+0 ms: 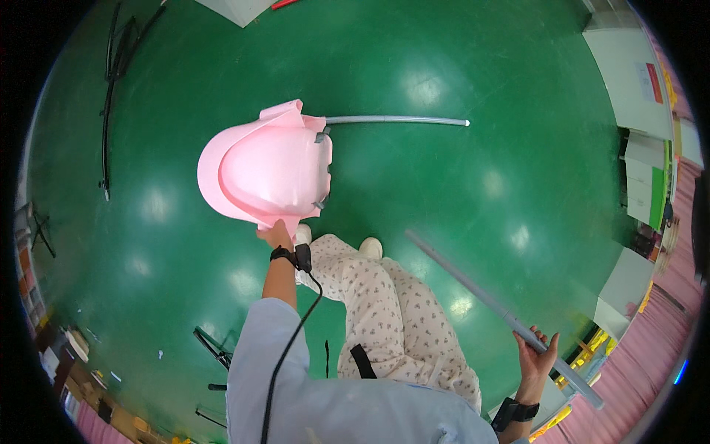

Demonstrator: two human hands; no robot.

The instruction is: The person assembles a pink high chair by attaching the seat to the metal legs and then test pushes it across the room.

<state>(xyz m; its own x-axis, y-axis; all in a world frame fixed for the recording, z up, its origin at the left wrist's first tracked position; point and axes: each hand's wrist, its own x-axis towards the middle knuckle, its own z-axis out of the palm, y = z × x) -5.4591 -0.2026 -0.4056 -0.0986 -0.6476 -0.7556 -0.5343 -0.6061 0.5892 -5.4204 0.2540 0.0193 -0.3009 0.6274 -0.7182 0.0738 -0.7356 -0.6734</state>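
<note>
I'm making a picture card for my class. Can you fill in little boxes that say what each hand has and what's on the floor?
Left hand: grips the edge of a pink dustpan, lifted over the floor
Dustpan handle: grey pole, sticking out to the right
Right hand: fingers wrapped around a grey pole, slanted
Floor: shiny green
Wrists: black band on each
Feet: white shoes

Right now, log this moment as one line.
left hand: holds pink dustpan | right hand: grips grey pole | floor: green
</note>
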